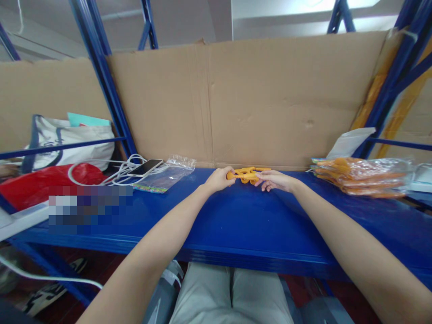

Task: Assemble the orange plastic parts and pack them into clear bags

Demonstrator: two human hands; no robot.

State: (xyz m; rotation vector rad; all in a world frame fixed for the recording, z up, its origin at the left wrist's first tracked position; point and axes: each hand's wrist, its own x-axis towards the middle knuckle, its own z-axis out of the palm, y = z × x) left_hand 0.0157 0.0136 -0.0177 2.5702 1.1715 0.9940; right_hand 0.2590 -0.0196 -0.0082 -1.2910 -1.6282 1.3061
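A small orange plastic piece [247, 174] lies near the back of the blue shelf [236, 225], in front of the cardboard wall. My left hand [219, 178] is closed round its left end. My right hand [275, 180] grips its right end with pinched fingers. Both arms reach straight forward across the shelf.
A phone [146, 167] lies on white cables [118, 173] beside an empty clear bag [167, 176] at the left. A red bag [40, 184] and a white tote [70, 141] sit farther left. Bagged orange pieces [361, 175] are stacked at the right. Blue rack posts [101, 76] flank the cardboard.
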